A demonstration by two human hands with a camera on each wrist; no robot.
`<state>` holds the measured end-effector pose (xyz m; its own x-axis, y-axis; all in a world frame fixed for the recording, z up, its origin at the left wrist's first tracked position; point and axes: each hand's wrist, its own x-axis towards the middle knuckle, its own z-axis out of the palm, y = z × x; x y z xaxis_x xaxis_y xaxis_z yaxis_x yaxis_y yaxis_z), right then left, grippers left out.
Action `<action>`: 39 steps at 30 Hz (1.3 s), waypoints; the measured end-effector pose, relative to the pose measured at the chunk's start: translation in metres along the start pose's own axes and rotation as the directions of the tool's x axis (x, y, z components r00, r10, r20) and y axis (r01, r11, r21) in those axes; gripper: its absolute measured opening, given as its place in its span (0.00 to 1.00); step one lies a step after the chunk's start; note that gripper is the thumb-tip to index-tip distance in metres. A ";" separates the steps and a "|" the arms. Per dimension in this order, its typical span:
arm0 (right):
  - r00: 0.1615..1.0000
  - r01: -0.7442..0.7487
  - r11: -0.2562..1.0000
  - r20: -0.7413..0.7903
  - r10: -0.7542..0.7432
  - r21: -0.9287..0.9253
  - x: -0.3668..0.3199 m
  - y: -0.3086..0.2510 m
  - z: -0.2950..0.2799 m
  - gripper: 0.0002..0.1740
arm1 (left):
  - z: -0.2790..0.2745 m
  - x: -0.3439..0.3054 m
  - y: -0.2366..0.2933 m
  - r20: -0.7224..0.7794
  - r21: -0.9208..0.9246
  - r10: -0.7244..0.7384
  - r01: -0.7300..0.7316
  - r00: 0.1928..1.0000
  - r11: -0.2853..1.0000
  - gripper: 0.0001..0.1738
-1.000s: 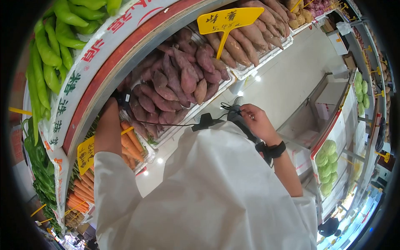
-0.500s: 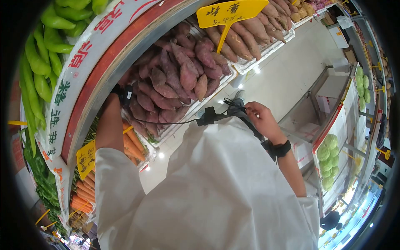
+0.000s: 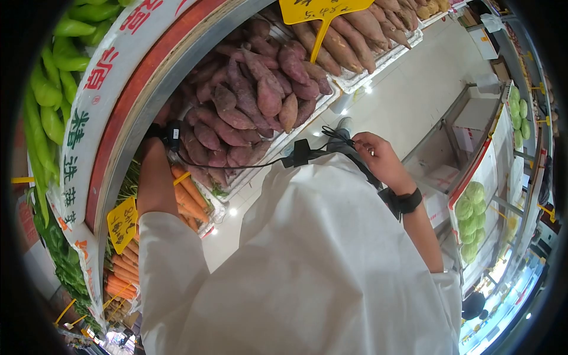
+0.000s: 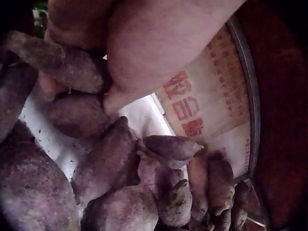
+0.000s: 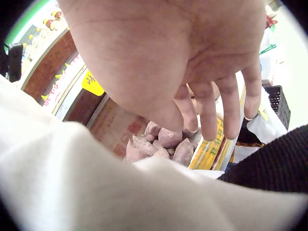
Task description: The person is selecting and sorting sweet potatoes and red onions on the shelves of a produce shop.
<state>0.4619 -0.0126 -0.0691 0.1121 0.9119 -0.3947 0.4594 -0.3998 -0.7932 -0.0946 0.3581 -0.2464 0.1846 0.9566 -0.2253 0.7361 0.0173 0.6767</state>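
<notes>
My left hand [image 4: 149, 48] reaches into a pile of purple sweet potatoes [image 3: 239, 97]. In the left wrist view its thumb and fingertips grip a small rounded sweet potato [image 4: 79, 115] from both ends. A longer sweet potato [image 4: 60, 62] overlaps the fingers there. From the head, the left hand is hidden beyond the wrist camera [image 3: 173, 135] and the shelf edge. Away from the pile, my right hand [image 3: 381, 158] hangs by my body with fingers loosely bent. Nothing lies against its palm in the right wrist view.
Carrots [image 3: 189, 198] lie nearest me beside the pile; longer tan sweet potatoes [image 3: 343, 47] lie farther along. A yellow price sign [image 3: 325, 9] stands between. The curved shelf rim [image 3: 133, 100] borders the left. A black cable [image 3: 231, 167] runs from the left wrist to my waist.
The head view has shifted slightly, so the stall appears farther up. My right hand has moved a little to the right in view. My left forearm stays over the same spot.
</notes>
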 end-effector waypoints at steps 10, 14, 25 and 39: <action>1.000 -0.021 1.000 0.022 0.021 -0.019 -0.002 -0.004 0.002 0.15 | -0.004 -0.018 0.085 0.442 -0.201 -0.363 0.485 0.820 0.851 0.28; 0.999 0.014 1.000 0.032 -0.014 0.000 0.002 0.000 0.005 0.15 | -0.004 -0.015 0.078 0.353 -0.264 -0.350 0.452 0.868 0.852 0.28; 0.998 0.041 0.999 0.049 -0.040 -0.022 0.002 -0.007 0.004 0.14 | 0.006 -0.022 0.034 0.104 -0.425 -0.272 0.290 0.957 0.858 0.27; 0.999 0.019 0.999 0.028 -0.017 -0.050 -0.004 -0.001 0.003 0.15 | 0.012 -0.017 0.084 0.022 -0.344 -0.200 0.195 0.980 0.919 0.19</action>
<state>0.4585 -0.0166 -0.0683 0.0793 0.9157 -0.3940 0.5050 -0.3777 -0.7761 -0.0281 0.3397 -0.1941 0.0486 0.9272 -0.3714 0.4885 0.3023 0.8185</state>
